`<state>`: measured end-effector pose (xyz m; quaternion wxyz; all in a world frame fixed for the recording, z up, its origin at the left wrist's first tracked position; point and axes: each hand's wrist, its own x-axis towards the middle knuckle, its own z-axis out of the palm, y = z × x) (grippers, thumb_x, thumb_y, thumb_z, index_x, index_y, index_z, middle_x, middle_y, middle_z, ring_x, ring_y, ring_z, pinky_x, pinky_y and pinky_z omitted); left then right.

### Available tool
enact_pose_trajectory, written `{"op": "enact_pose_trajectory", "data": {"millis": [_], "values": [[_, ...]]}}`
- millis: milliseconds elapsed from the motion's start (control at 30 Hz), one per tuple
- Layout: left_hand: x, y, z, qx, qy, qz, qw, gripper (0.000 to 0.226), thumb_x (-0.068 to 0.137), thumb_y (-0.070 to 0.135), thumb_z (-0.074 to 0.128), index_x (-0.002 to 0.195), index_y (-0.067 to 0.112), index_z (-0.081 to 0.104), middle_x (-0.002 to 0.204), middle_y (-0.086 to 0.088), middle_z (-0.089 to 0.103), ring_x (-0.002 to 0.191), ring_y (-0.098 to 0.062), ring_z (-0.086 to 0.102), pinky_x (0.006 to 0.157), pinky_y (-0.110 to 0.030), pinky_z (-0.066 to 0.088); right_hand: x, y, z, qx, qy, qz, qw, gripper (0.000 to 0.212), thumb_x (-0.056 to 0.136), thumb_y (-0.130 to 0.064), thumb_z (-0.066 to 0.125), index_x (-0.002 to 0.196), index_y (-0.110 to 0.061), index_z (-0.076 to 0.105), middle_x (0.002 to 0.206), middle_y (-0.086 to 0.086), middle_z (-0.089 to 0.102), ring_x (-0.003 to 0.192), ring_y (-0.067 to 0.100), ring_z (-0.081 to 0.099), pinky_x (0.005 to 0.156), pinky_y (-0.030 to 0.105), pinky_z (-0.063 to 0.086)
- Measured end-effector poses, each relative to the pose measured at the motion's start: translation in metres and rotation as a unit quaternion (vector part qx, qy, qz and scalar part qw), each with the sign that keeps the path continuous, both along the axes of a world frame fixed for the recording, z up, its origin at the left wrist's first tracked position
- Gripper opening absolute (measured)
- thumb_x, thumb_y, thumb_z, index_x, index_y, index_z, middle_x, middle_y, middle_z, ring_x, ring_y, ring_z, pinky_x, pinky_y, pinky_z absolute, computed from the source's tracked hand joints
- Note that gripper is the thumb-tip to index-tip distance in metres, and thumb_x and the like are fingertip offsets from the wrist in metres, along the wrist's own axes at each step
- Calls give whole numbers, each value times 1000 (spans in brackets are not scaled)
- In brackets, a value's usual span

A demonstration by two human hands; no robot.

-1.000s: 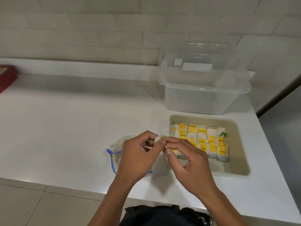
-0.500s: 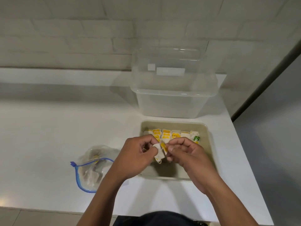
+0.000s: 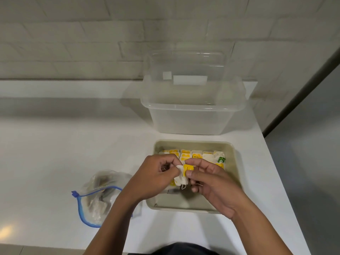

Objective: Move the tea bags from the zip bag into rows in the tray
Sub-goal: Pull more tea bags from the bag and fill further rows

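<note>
A yellow label reading "RELAX" is showing on one of the tea bags [image 3: 196,155] standing in rows at the tray's [image 3: 232,162] far end (1 green label sits at the right). Over the tray, the left hand [image 3: 156,178] and right hand [image 3: 211,181] are both pinching a white, yellow-tagged tea bag [image 3: 184,173], its string dangling. The blue-zipped zip bag [image 3: 95,197] is lying near the white counter's [image 3: 64,144] front edge, left of the tray. A clear tub [image 3: 191,116] is standing behind, against brick-pattern wall.

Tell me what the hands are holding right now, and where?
Both hold one tea bag over the tray: left hand pinches its white pouch, right hand its yellow tag.
</note>
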<state>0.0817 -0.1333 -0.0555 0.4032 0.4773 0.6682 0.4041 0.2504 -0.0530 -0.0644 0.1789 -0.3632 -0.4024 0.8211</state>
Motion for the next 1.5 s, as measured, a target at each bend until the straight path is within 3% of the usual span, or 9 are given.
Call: {"op": "enact_pose_trajectory", "data": {"millis": [133, 300, 433, 667, 900, 1100, 1300, 1400, 1500], "values": [[-7, 1, 0, -1, 6, 2, 1000, 12, 81, 22, 59, 76, 20, 70, 73, -11, 61, 67, -16, 53, 68, -43, 48, 1, 0, -3, 20, 11, -21, 1000, 23, 76, -11, 74, 98, -6, 68, 83, 9, 60, 64, 16, 53, 57, 27, 45], [-9, 1, 0, -7, -1, 4, 1000, 11, 83, 23, 63, 78, 18, 70, 74, -13, 60, 66, -16, 54, 71, -49, 53, 3, -2, -2, 47, 19, -42, 998, 14, 79, -15, 70, 91, -8, 74, 78, 7, 64, 65, 18, 51, 59, 30, 42], [-11, 0, -3, -11, 10, 11, 1000, 16, 89, 12, 65, 76, 19, 70, 66, 1, 55, 64, -13, 51, 66, -41, 50, 8, -3, 0, 69, 25, -25, 997, 7, 81, -15, 72, 85, -10, 75, 79, 7, 63, 67, 19, 52, 60, 31, 42], [-14, 3, -5, -22, 52, -3, 998, 14, 89, 16, 67, 77, 23, 70, 70, -1, 61, 65, -9, 52, 68, -32, 47, 14, 1, -4, 162, -42, 17, 986, 14, 81, -23, 68, 87, -12, 74, 93, 8, 70, 83, 27, 53, 74, 38, 46], [-8, 1, -6, -17, 30, -16, 999, 19, 88, 15, 71, 73, 27, 68, 62, 15, 57, 56, -4, 50, 60, -19, 41, 9, -2, -7, 205, -50, 23, 977, 3, 90, -8, 70, 90, -10, 72, 84, 12, 70, 76, 21, 63, 65, 31, 49], [-4, 1, -11, 4, 34, -22, 999, 25, 87, 16, 73, 69, 31, 65, 62, 15, 57, 56, -4, 47, 60, -19, 40, 1, -5, -11, 219, -71, -19, 973, 26, 89, -2, 70, 106, -17, 57, 83, 7, 69, 70, 23, 62, 65, 34, 49], [-5, -2, -12, 22, 36, 1, 999, 17, 89, 18, 72, 76, 29, 70, 64, 15, 63, 58, -2, 54, 61, -19, 43, -2, -11, -11, 314, -91, 10, 945, 5, 89, -22, 70, 87, -25, 66, 86, -3, 68, 73, 20, 61, 72, 45, 49], [-7, -3, -13, 22, 31, -4, 999, 23, 87, 18, 75, 71, 33, 66, 64, 15, 61, 59, -4, 53, 62, -22, 45, -5, -14, -10, 331, -104, 8, 938, 26, 78, -46, 73, 97, -30, 65, 99, -6, 67, 80, 27, 64, 77, 52, 53], [-9, -5, -12, 14, 14, -19, 1000, 15, 90, 22, 74, 76, 28, 70, 67, 9, 67, 60, -7, 53, 62, -24, 45, -8, -12, -12, 348, -95, 4, 933, 6, 88, -31, 70, 90, -29, 65, 88, -3, 69, 77, 33, 63, 74, 57, 51]]}}
